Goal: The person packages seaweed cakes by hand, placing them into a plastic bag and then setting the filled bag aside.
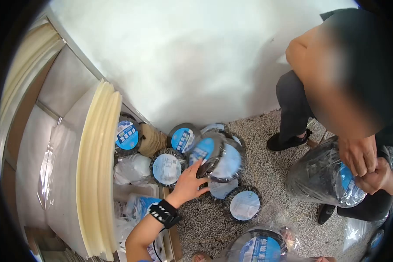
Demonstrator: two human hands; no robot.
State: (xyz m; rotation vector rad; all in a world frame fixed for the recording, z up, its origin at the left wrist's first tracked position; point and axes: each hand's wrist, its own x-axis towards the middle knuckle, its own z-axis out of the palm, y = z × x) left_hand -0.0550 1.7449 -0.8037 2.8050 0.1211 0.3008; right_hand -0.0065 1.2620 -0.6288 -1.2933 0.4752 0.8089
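My left hand, with a black band on the wrist, reaches in from the bottom and grips the lower left edge of a black roll wrapped in clear plastic. This roll is tilted and blurred, with blue labels. Other wrapped rolls lie close around it on the speckled floor. A large wrapped roll with a blue label is at the bottom edge. Near it, a sliver of skin may be my right hand; its fingers cannot be made out.
At right a seated person holds a big plastic-wrapped black bundle in both hands. Tall cream-coloured curved strips stand at left. An open box with plastic and a coil of brown cord lie beside the rolls. A white wall rises behind.
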